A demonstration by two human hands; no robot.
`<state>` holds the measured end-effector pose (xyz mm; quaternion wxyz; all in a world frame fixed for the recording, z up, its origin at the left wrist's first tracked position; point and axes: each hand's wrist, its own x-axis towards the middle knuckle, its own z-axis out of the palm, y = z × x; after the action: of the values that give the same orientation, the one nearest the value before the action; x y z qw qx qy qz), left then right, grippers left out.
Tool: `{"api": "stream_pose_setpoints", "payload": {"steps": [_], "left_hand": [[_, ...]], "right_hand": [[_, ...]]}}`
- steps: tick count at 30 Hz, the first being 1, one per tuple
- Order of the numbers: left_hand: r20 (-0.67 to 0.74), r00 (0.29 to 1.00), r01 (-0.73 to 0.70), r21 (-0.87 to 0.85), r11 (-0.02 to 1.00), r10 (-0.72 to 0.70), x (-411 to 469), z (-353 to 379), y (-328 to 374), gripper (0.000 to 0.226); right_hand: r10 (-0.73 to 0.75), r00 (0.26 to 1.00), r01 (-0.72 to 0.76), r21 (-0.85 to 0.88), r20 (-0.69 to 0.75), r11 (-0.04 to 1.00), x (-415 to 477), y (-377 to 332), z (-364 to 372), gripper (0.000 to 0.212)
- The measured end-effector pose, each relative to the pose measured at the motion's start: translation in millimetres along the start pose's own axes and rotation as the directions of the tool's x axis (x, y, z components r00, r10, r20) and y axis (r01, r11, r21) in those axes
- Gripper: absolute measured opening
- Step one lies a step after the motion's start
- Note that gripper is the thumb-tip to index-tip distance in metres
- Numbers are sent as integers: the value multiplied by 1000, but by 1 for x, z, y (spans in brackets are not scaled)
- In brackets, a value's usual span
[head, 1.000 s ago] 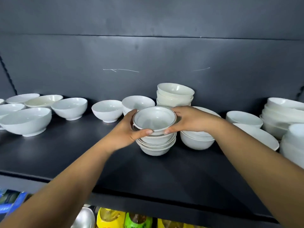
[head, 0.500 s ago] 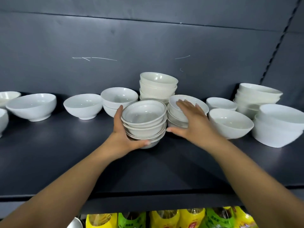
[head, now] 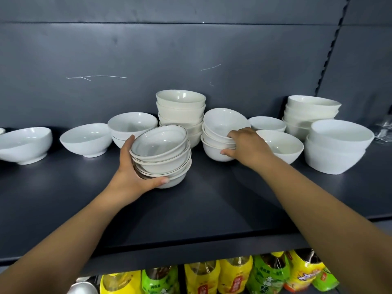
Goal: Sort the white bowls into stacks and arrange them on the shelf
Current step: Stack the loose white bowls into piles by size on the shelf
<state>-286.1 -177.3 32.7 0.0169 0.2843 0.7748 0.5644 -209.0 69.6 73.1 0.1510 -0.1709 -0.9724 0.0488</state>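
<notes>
Two hands grasping bowl stacks near the middle of the dark grey shelf [head: 191,213].
The left hand [head: 131,166] clasped a tilted stack of shallow white ceramic bowls with thin dark rims [head: 161,153], thumb under its lowest bowl; whether the base touched the shelf could not be told. The right hand [head: 248,145] gripped a stack of plain glossy white bowls [head: 220,132] standing just beside, its fingertips partly hidden. Yellow and green bottles [head: 233,274] below were cut off.
</notes>
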Motion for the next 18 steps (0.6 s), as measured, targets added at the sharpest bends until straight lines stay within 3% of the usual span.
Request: {"api": "stream_pose_setpoints", "payload": {"steps": [8, 18], "left_hand": [[6, 1000, 8, 1, 1000, -8, 0, 2, -1, 118], [63, 998, 17, 35, 999, -20, 11, 27, 13, 120]], "right_hand": [[86, 989, -88, 14, 119, 996, 39, 12, -10, 48], [41, 995, -41, -2, 96, 999, 62, 14, 1, 39]]}}
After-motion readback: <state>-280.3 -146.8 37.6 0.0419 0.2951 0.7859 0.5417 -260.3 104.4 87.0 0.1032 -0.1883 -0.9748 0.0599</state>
